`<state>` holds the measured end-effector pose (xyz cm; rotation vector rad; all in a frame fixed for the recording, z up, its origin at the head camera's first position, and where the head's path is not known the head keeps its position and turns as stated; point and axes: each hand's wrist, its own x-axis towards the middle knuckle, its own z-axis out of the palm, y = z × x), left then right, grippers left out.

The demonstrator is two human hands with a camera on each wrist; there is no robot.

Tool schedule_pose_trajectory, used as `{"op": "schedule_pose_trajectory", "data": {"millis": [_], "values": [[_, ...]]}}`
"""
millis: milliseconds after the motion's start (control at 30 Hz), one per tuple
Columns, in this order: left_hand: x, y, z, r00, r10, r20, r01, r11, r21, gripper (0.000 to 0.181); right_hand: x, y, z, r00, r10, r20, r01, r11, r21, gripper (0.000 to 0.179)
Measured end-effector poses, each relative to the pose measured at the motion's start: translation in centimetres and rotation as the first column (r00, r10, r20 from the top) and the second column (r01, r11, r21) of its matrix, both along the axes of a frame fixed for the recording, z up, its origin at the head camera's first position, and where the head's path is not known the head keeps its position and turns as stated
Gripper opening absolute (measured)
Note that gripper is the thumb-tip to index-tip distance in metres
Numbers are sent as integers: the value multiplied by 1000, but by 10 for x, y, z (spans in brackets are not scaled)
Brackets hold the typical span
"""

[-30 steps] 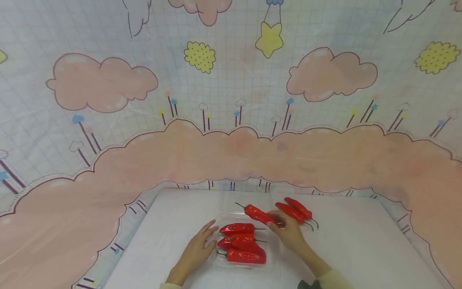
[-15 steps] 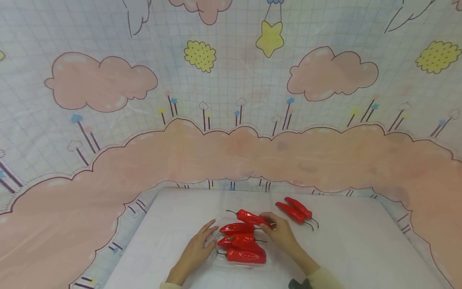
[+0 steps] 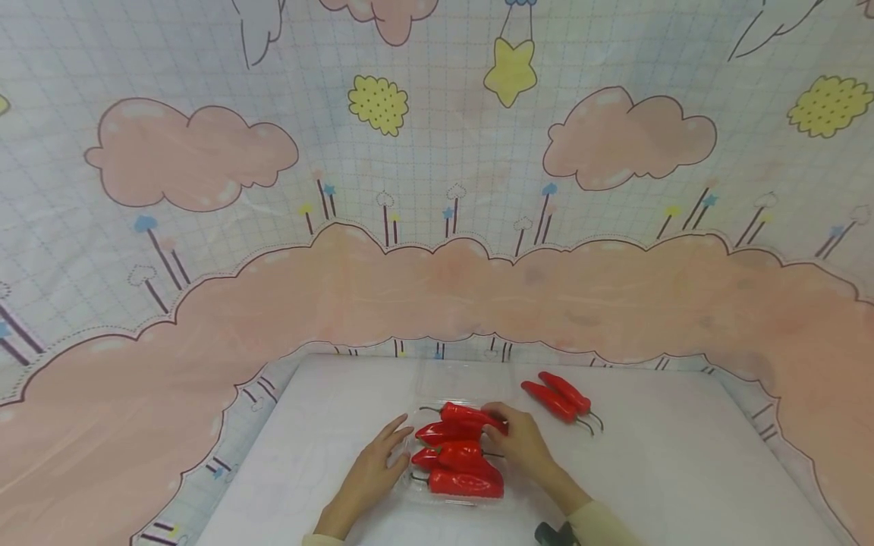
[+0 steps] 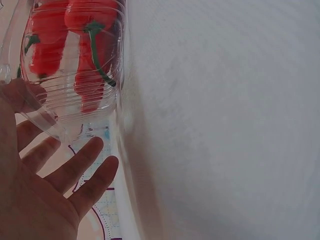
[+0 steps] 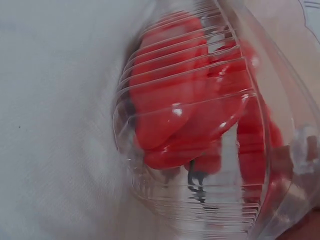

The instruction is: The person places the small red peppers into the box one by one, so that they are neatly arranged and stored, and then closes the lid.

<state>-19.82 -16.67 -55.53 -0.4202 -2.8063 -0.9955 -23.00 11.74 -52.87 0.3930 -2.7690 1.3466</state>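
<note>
A clear plastic clamshell box (image 3: 454, 501) lies on the white table with several red peppers (image 3: 464, 484) inside, side by side, their green stems pointing left or right. At its far end my right hand (image 3: 522, 440) pinches another red pepper (image 3: 460, 413) by the right end, low over the box, stem to the left. My left hand (image 3: 372, 470) rests against the box's left side, fingers spread and mostly straight. In the left wrist view, the thumb is at the plastic rim (image 4: 40, 117). The right wrist view shows mainly the ribbed box wall (image 5: 225, 200); my right hand is mostly hidden there.
Two more red peppers (image 3: 556, 398) lie on the table (image 3: 655, 455) at the far right. The box's clear lid (image 3: 464, 379) is folded back beyond the box. A cloud-patterned cloth (image 3: 437, 296) hangs behind the table. A dark device (image 3: 556, 534) sits at the right wrist.
My right hand has moved left and towards me, lowering the held pepper to the far side of the box, beside the others. My left hand has stayed in place.
</note>
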Motion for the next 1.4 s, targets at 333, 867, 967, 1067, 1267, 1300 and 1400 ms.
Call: {"op": "schedule_pose_trajectory", "data": {"millis": [333,867,967,1067,1267,1300,1400], "values": [[1,0,1,1000,5,-8,-5,1000,4,43,1,-8,-3,998,-19,-56,26,993,113,40],[1,0,1,1000,2,-6,-2,1000,2,43,-3,-7,-10,995,-81,-50,86,991,103,41],[1,0,0,1000,2,-7,-2,1000,1,43,-2,-6,-10,995,-92,-48,96,991,96,40],[1,-1,0,1000,-2,-9,2,1000,5,43,0,-4,-9,993,-104,-54,108,990,91,38],[1,-1,0,1000,-3,-11,3,1000,10,43,4,-1,0,990,-125,-57,130,987,95,37],[1,-1,0,1000,-2,-12,3,1000,10,43,5,0,2,990,-127,-55,132,987,96,37],[1,-1,1,1000,-1,-14,1,1000,10,43,7,2,8,991,-122,-60,127,988,91,38]]}}
